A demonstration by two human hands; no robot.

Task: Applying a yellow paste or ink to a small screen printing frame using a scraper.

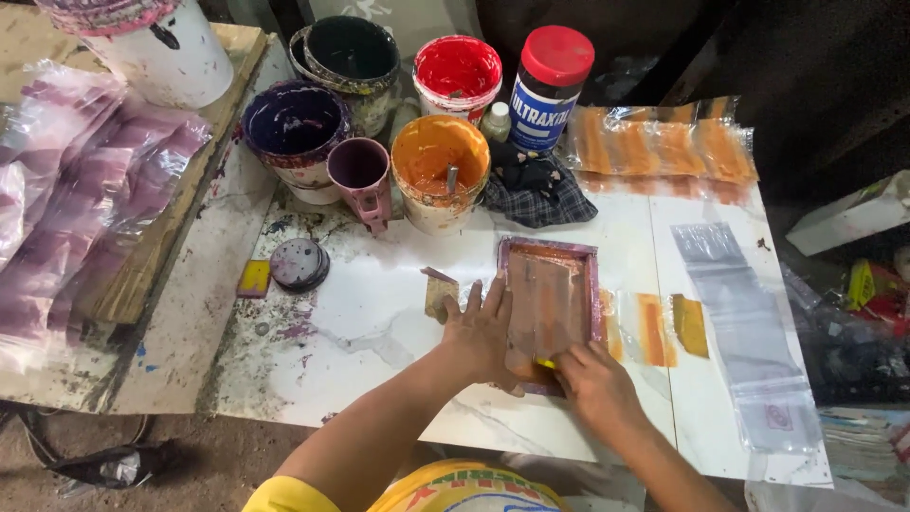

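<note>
Head view: a small frame (550,308) w/ purple rim lies flat at mid-frame on the white tabletop (379,313). Left hand (482,332) is open, palm pressed on the frame's left edge. Right hand (595,381) is closed on a yellow scraper (545,363) at the frame's lower edge. Orange pot (439,171) stands above; clear bags (749,332) lie to the right.
</note>
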